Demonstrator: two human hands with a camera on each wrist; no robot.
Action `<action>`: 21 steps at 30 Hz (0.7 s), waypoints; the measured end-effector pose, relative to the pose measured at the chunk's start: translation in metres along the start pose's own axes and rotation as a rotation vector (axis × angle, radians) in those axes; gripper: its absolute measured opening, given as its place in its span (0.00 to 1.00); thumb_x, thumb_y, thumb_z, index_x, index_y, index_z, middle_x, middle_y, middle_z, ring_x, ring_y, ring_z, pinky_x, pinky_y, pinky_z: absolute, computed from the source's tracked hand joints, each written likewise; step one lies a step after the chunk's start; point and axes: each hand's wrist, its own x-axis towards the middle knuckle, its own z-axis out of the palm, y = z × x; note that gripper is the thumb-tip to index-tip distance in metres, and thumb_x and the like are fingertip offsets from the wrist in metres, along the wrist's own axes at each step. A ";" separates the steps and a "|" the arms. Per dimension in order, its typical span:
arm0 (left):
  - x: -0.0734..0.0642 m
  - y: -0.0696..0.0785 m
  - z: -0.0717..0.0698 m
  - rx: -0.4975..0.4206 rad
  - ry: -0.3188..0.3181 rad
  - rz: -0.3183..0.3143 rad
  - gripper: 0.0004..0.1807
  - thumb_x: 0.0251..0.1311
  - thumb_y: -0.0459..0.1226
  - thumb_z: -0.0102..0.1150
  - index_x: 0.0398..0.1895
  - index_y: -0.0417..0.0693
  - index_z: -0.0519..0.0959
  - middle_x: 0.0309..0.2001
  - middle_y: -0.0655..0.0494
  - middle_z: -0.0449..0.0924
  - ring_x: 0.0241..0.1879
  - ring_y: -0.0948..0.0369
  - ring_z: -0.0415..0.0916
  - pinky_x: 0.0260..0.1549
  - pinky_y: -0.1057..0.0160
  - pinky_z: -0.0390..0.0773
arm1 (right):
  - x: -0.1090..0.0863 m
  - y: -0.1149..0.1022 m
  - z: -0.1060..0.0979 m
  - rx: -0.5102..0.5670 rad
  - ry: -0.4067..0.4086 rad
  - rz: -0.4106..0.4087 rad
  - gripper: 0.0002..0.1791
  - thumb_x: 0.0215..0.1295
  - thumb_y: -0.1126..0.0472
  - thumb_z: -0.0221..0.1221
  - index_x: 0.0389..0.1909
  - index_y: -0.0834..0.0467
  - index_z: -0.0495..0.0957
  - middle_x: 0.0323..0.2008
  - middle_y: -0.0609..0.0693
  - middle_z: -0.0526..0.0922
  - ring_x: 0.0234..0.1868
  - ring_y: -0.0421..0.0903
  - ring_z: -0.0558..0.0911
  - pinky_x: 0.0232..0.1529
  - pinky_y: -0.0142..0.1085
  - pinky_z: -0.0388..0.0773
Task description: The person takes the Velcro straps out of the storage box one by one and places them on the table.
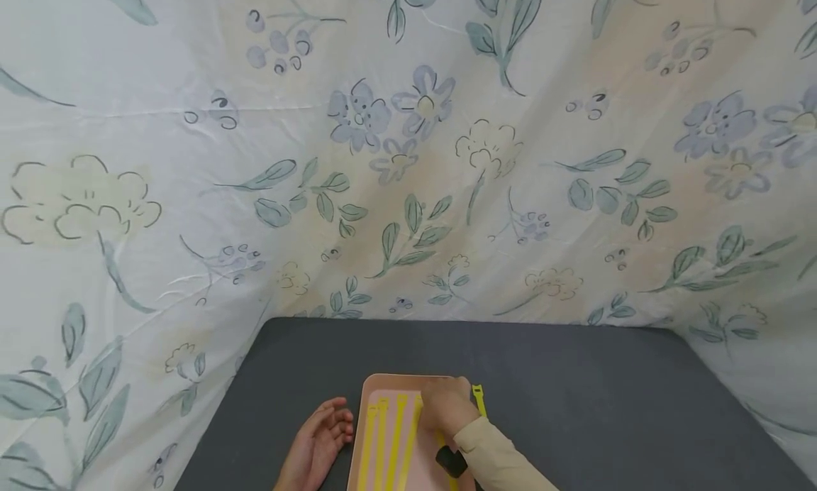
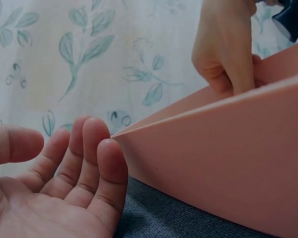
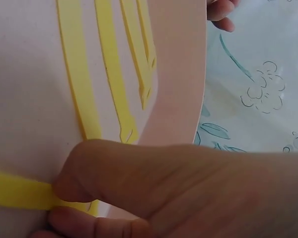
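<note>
In the head view, a pink tray (image 1: 413,379) holds several yellow slotted straps (image 1: 396,438) lying lengthwise, roughly side by side. My right hand (image 1: 447,404) reaches down into the tray's far right part. The right wrist view shows its thumb and fingertip pinching a yellow strap (image 3: 20,189) near the slotted end, low over the tray floor. Palm up and fingers loosely bent, my left hand (image 1: 319,438) holds nothing. It lies just left of the tray, its fingertips close to the tray's outer wall (image 2: 203,158); whether they touch it I cannot tell.
Another yellow strap (image 1: 479,400) shows beyond the tray's right rim, partly hidden by the right forearm. A dark grey table (image 1: 574,399) lies under everything. Floral cloth (image 1: 408,193) hangs behind and at the sides. A black device (image 1: 452,461) sits at the right wrist.
</note>
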 end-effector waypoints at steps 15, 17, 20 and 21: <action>0.001 0.000 -0.002 0.000 0.015 -0.036 0.16 0.83 0.45 0.31 0.56 0.62 0.72 0.44 0.64 0.78 0.42 0.66 0.75 0.50 0.66 0.76 | 0.005 -0.005 0.003 -0.072 -0.044 0.030 0.09 0.55 0.51 0.67 0.32 0.51 0.86 0.34 0.46 0.84 0.33 0.47 0.77 0.42 0.45 0.75; 0.001 0.000 -0.002 0.006 0.018 -0.035 0.16 0.83 0.45 0.31 0.56 0.62 0.72 0.44 0.64 0.78 0.42 0.66 0.75 0.50 0.66 0.76 | 0.006 -0.005 0.003 -0.080 -0.055 0.034 0.09 0.55 0.50 0.67 0.33 0.50 0.87 0.34 0.46 0.85 0.34 0.47 0.79 0.43 0.45 0.76; 0.002 -0.001 -0.001 0.005 0.018 -0.027 0.16 0.83 0.45 0.30 0.55 0.63 0.73 0.44 0.64 0.78 0.42 0.66 0.75 0.50 0.66 0.76 | 0.006 -0.006 0.002 -0.105 -0.062 0.045 0.10 0.56 0.49 0.67 0.35 0.49 0.87 0.36 0.46 0.86 0.36 0.47 0.80 0.45 0.44 0.77; 0.002 -0.001 -0.001 0.003 0.017 -0.024 0.16 0.83 0.44 0.30 0.55 0.63 0.73 0.44 0.64 0.78 0.41 0.66 0.75 0.50 0.66 0.76 | 0.006 -0.006 0.002 -0.109 -0.060 0.049 0.10 0.56 0.49 0.67 0.35 0.49 0.87 0.37 0.45 0.86 0.37 0.47 0.80 0.45 0.44 0.77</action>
